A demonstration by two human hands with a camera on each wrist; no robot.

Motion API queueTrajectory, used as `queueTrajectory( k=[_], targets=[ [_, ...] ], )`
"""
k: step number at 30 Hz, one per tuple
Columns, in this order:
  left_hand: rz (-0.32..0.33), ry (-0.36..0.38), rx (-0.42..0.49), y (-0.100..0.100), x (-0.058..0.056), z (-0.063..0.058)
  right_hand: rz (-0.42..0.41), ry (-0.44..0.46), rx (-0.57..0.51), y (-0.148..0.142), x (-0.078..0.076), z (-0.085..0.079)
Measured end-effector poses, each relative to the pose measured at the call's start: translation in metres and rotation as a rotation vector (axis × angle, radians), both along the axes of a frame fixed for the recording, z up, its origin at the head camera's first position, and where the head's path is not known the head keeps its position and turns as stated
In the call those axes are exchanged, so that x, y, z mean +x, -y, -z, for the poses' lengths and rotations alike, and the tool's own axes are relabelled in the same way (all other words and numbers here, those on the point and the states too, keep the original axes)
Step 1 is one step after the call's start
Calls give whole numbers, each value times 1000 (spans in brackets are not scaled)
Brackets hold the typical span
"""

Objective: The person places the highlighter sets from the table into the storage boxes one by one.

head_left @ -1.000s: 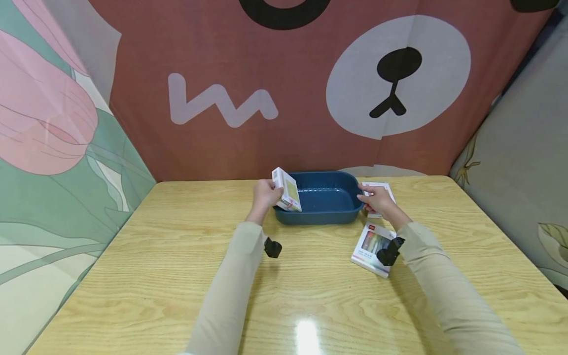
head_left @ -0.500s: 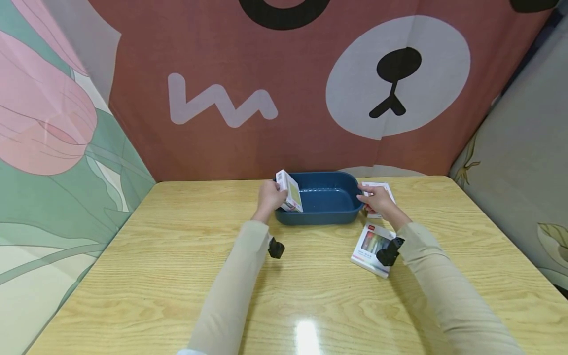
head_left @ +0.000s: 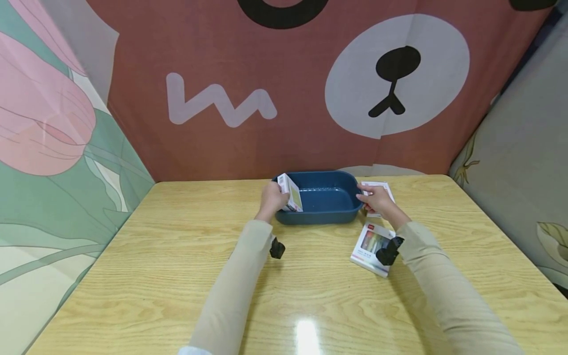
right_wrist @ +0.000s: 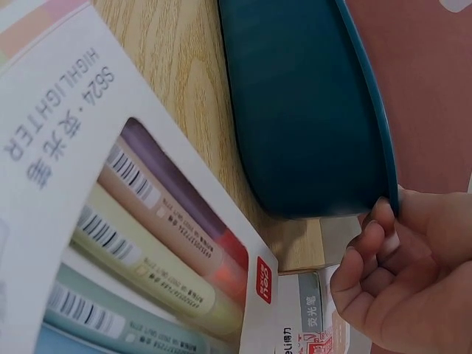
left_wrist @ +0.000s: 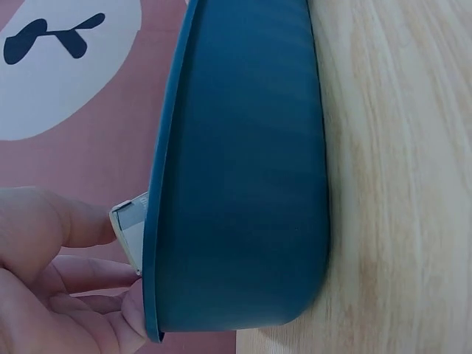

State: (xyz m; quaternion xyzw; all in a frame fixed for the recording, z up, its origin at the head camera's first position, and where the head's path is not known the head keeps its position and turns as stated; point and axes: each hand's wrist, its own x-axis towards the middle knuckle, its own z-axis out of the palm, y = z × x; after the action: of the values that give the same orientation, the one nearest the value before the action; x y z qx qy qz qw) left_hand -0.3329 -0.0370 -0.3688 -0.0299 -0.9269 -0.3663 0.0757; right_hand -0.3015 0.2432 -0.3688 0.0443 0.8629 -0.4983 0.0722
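Near the far edge of the pale wooden table (head_left: 177, 276), the left hand (head_left: 272, 198) pinches a white cardboard box (head_left: 293, 194), tilted within the left end of the dark-blue rectangular plastic tub (head_left: 321, 217), seemingly to clear its rim. The right hand (head_left: 378, 199) pinches the tub's right rim, likely steadying it; a white windowed highlighter box (head_left: 366, 256) lies closer to the table's near edge

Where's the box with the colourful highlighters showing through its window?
In the head view, the highlighter box lies on the table, right of centre, in front of the blue tub and partly hidden by the black right-wrist camera.
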Motion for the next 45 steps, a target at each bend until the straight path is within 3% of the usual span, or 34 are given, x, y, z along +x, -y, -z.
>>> queueTrajectory(
  k=[1, 3, 6, 8, 10, 13, 15, 17, 18, 24, 25, 31, 45],
  targets=[
    [-11, 33, -19, -1, 6, -8, -3, -2, 2, 0, 0, -1],
    [-12, 25, -23, -2, 10, -11, -2, -5, 4, 1, 1, -1],
    [15, -60, -45, 0, -10, 13, -5, -8, 6, 0, 1, -2],
    [31, -133, -90, 1, -31, 36, -4, -6, 7, 0, 1, -2],
    [38, -147, -133, 0, -42, 45, -5, -5, 9, 0, 2, -2],
    [17, -111, -175, -5, -22, 24, -9, -2, 14, 0, 2, -2],
    [-9, -62, -166, -8, -6, 6, -8, -3, 17, 0, 2, -2],
    [-31, -60, -162, -10, 5, -4, -12, -4, 21, 1, 1, -2],
    [-30, -95, -154, -9, -2, 2, -9, -6, 22, 1, 1, -3],
    [-37, -176, -261, -12, 18, -12, -5, 4, 15, 2, 1, -3],
    [-41, -156, -277, -13, 26, -21, -5, 7, 13, 2, 1, -3],
    [-36, -207, -264, -10, 25, -23, -8, 9, 14, 0, 1, -3],
    [55, -300, -197, 18, 13, -4, 5, 12, -15, 1, 2, -1]
  ],
)
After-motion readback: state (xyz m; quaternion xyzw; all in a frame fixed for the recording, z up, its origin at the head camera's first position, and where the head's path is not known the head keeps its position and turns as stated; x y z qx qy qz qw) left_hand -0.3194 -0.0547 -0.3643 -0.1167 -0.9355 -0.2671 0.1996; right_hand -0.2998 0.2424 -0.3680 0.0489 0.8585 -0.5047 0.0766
